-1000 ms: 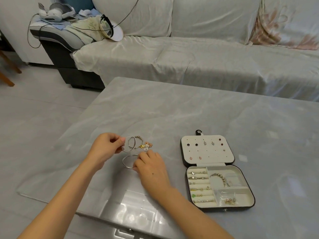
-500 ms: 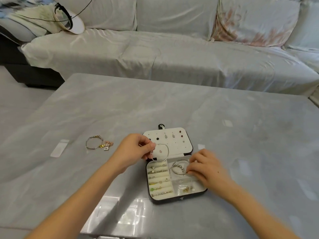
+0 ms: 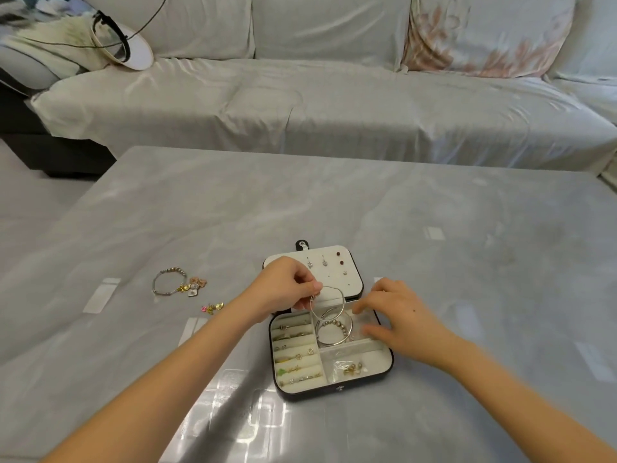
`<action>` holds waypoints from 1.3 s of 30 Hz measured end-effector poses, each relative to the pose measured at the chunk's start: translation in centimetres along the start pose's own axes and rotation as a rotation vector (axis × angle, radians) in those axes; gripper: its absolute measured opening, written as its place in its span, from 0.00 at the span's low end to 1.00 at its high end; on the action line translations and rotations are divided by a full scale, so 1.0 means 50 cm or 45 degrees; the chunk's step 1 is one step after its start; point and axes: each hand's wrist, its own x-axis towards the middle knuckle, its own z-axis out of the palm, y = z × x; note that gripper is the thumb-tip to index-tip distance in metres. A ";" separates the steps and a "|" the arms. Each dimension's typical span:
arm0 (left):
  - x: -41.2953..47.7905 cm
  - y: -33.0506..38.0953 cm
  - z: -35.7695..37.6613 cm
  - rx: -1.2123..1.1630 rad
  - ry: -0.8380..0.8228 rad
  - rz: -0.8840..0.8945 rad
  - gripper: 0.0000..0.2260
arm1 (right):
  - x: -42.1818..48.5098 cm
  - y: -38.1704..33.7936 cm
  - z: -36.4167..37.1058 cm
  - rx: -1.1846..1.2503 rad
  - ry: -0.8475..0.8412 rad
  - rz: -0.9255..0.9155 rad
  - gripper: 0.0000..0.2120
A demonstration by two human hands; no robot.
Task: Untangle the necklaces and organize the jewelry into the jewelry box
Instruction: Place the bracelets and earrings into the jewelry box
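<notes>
An open black jewelry box (image 3: 334,390) with a cream lining lies on the grey table (image 3: 434,295). My left hand (image 3: 283,287) pinches a thin silver hoop (image 3: 339,299) over the box's upper compartment. A second silver bangle (image 3: 334,342) and a beaded bracelet (image 3: 330,324) lie in that compartment. My right hand (image 3: 397,315) hovers at the box's right side, fingers loosely spread beside the bangle. Rings sit in the left slots (image 3: 295,355); small charms (image 3: 350,367) lie in the lower compartment. Earrings are pinned on the lid (image 3: 334,265).
A beaded bracelet with gold and pink charms (image 3: 177,285) lies on the table to the left, with small loose charms (image 3: 212,307) nearer me. A grey sofa (image 3: 334,111) stands behind the table, with a white cap and cables (image 3: 123,45) at its left end.
Both hands left the bracelet pile at the left and came to the box. A silver bangle now lies in the upper compartment, and my left hand has lowered its hoop over it.
</notes>
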 end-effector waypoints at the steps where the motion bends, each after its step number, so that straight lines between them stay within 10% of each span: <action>1: 0.001 0.001 -0.001 -0.012 -0.004 -0.006 0.10 | -0.005 0.003 -0.004 0.031 -0.075 0.087 0.15; 13: -0.002 -0.016 -0.015 -0.158 -0.033 -0.046 0.09 | 0.031 -0.043 -0.013 -0.506 -0.264 0.074 0.19; 28: 0.023 -0.015 0.016 0.229 -0.045 0.059 0.09 | -0.002 -0.048 -0.053 -0.065 0.058 0.556 0.10; 39: 0.042 -0.004 0.067 1.030 0.022 0.435 0.08 | -0.040 -0.069 -0.056 0.274 -0.322 0.421 0.11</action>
